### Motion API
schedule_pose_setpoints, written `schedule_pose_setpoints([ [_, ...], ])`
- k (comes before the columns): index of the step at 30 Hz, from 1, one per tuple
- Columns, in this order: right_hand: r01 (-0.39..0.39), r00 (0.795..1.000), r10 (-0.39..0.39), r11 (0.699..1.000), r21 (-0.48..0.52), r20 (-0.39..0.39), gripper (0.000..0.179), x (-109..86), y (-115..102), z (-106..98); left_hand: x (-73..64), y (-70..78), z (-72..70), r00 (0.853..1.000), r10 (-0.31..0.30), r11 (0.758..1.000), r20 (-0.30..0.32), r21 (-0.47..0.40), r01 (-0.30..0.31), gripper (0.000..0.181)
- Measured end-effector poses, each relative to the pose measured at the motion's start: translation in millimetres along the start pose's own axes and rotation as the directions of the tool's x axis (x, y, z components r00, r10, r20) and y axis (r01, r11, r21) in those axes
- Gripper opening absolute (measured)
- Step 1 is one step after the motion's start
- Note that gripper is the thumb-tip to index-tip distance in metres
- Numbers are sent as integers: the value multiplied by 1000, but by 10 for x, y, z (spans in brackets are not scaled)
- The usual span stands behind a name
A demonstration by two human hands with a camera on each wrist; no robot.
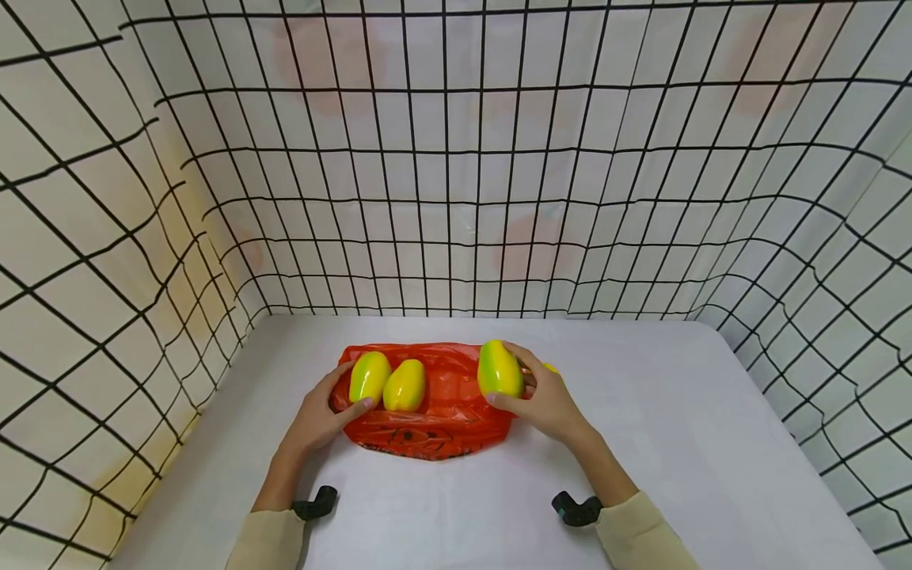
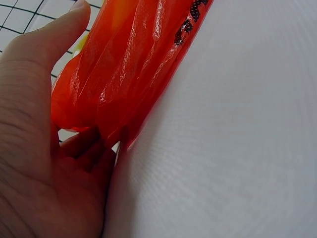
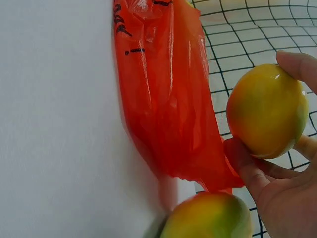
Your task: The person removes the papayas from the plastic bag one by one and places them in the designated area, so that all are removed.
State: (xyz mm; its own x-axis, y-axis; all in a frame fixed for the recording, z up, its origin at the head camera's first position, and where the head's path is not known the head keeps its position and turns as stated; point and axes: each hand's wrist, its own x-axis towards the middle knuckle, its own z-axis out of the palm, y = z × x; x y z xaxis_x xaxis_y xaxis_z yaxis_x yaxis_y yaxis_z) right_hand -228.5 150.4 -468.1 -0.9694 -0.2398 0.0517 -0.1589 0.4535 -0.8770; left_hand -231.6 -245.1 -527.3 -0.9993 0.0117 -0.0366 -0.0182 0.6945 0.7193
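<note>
Your right hand (image 1: 545,402) grips a raised mango (image 1: 498,369) by the red bag's (image 1: 452,386) right end; your left hand (image 1: 321,413) cups the other.
Right-wrist view: loose mango (image 3: 208,218) alongside, mostly hand-blocked in head view; two mangoes (image 1: 404,385) inside.

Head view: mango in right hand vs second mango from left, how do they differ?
The right hand grips the held mango; no hand grips the second mango.
The held mango is near the right end of the red bag, the second mango nearer its left end.
The held mango looks greener than the second mango.
Both are glossy.
</note>
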Motion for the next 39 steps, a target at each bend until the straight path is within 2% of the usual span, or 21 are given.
schedule_pose_setpoints([
  [16, -2, 999, 0, 999, -52, -41, 90, -115, 36, -322, 2, 6, -4, 1000, -4, 1000, 1, -1, 4, 100],
  [23, -32, 998, 28, 997, -68, -55, 91, -160, 101, -438, 0, -1, -5, 1000, -13, 1000, 4, -1, 13, 102],
  [30, -11, 998, 6, 996, -83, -59, 92, -182, 172, -556, -1, -2, -10, 1000, -15, 1000, -4, 4, 15, 101],
  [39, -35, 996, 23, 990, -136, -89, 94, -287, 233, -743, 6, -9, 9, 1000, -18, 1000, 0, -4, 18, 103],
])
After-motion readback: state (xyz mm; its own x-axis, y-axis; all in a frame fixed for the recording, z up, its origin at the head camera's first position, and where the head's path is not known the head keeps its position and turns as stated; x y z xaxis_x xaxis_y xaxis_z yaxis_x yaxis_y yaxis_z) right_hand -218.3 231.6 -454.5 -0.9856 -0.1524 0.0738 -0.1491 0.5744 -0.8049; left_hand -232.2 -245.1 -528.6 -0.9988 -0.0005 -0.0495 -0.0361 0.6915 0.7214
